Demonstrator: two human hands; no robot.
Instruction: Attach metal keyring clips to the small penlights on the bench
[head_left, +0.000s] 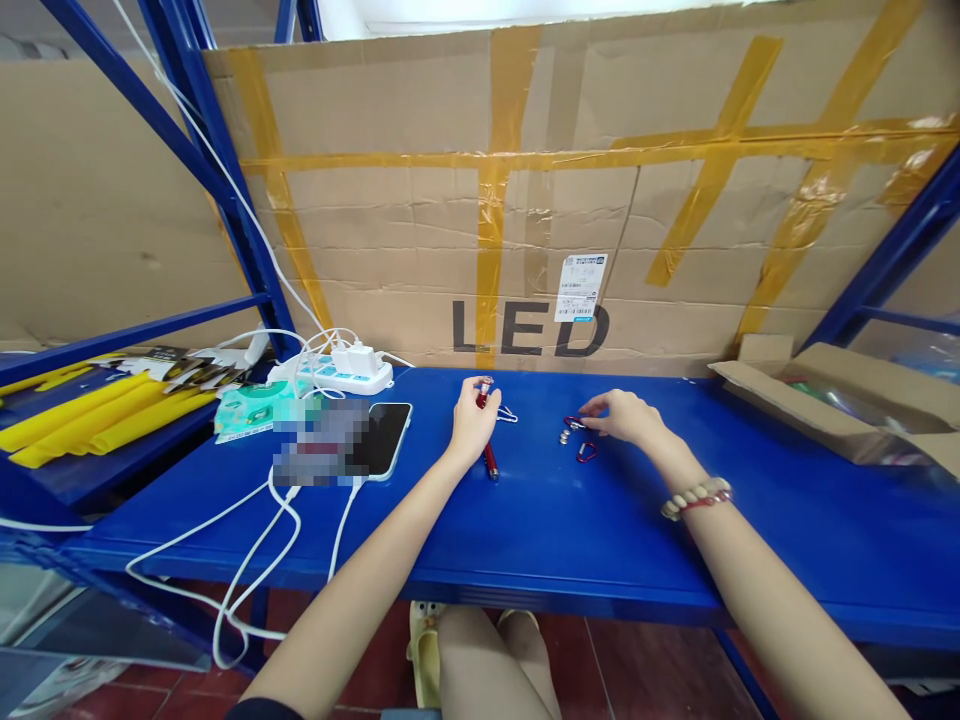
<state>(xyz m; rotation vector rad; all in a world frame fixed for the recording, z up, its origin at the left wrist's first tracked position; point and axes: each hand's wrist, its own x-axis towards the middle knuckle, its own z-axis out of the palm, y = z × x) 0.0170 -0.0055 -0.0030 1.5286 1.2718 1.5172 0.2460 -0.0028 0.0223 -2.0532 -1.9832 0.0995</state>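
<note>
My left hand (pixel 474 425) is closed around a small red metal flashlight (pixel 482 393), its silver end pointing up. Below that hand a second red tube with a silver end (pixel 491 462) lies on the blue shelf. A white loop of cord (pixel 508 414) rests just right of my left hand. My right hand (pixel 626 414) has its fingertips pinched at a red carabiner (pixel 572 422); the exact contact is small and hard to see. Nearby sit several small silver button cells (pixel 564 437) and another red carabiner (pixel 586 453).
A phone (pixel 390 440) with white charging cables and a blurred item lie left on the blue shelf (pixel 600 540). Behind them are a power strip (pixel 352 370) and a green packet (pixel 247 408). An open cardboard box (pixel 817 400) stands right; a large cardboard sheet (pixel 420 240) backs the shelf.
</note>
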